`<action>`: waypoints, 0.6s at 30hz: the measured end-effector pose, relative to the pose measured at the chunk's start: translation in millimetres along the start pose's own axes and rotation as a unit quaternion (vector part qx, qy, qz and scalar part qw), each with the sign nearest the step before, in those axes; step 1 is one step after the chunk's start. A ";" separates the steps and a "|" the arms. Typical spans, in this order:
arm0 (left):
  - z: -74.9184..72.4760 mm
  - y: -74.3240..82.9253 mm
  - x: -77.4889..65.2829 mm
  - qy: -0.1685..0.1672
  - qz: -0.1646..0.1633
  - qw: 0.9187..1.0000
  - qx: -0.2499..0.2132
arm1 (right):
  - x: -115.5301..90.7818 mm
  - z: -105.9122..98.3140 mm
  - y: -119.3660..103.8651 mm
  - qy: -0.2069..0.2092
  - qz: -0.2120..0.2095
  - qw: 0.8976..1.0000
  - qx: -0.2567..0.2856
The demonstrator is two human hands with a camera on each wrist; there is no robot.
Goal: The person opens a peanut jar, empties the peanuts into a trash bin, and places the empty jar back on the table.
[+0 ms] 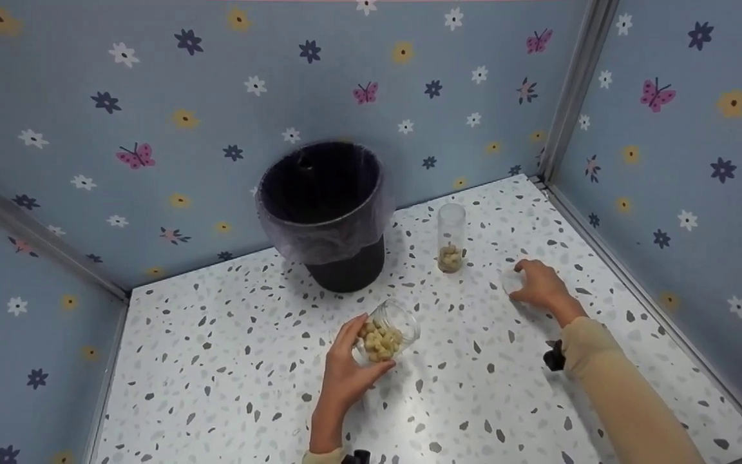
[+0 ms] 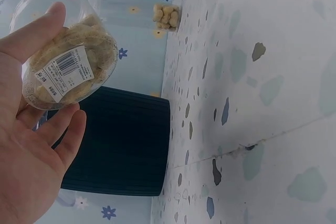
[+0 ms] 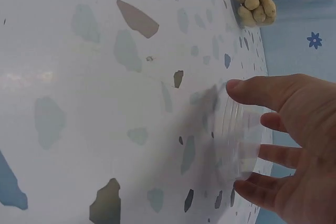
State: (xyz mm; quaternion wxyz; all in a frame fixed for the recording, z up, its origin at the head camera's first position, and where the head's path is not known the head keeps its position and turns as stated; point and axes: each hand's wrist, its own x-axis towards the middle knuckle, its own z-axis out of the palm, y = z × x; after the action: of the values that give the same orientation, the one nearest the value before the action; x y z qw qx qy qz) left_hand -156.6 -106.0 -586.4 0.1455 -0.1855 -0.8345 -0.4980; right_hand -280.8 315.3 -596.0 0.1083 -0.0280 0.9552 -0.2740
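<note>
From here, the clear tall cylindrical container [image 1: 451,225] stands upright to the far right of the clear rounded jar [image 1: 406,322] and well apart from it; the right hand [image 1: 542,287] is nearer to the cylinder than the left hand [image 1: 348,380]; long axis of the cylinder is vertical, jar leans over, its mouth direction hard to tell.

Left hand grips the jar, thumb one side, fingers the other; jar is held above the near middle of the white speckled tabletop [image 1: 216,367]; white barcode label [image 2: 65,72] shows on it from the left wrist.

Right hand holds a clear, shallow, lid-like plastic disc [image 1: 509,281] by its edge, thumb and fingers around it, right of the cylinder; can't tell if the disc touches the table.

Contents: pale tan nut-like pieces [image 1: 380,341] heaped in the jar; similar pieces [image 1: 449,259] only at the cylinder's bottom; dark round bin [image 1: 345,267] with translucent liner [image 1: 329,241], far left of the cylinder, inside too dark to read.
</note>
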 end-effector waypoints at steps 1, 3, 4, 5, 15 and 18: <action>-0.4 -0.2 0.1 -0.001 0.001 1.000 0.001 | 0.6 0.5 -0.1 0.000 -0.001 1.000 -0.002; -0.9 -1.3 0.3 -0.002 0.005 1.000 0.002 | 1.7 0.5 -0.6 0.005 -0.004 1.000 -0.008; -1.3 -1.4 0.3 -0.002 0.005 1.000 0.003 | 2.0 0.3 -0.9 0.009 -0.007 1.000 -0.012; -1.5 -1.7 0.0 -0.002 0.003 1.000 0.003 | 2.5 0.3 -1.2 0.013 -0.010 1.000 -0.016; -4.7 -1.0 -5.5 -0.008 -0.024 1.000 0.015 | -3.8 9.1 3.1 0.021 -0.015 0.999 -0.026; -7.9 0.9 -4.3 -0.010 -0.025 0.999 0.019 | -7.4 15.0 2.6 0.049 -0.016 0.998 -0.030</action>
State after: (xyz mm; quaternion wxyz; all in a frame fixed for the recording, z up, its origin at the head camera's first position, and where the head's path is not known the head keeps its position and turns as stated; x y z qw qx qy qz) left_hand -151.9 -113.3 -583.9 0.1284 -0.1670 -0.8496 -0.4836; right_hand -270.2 310.6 -608.3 0.0559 -0.0334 0.9665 -0.2482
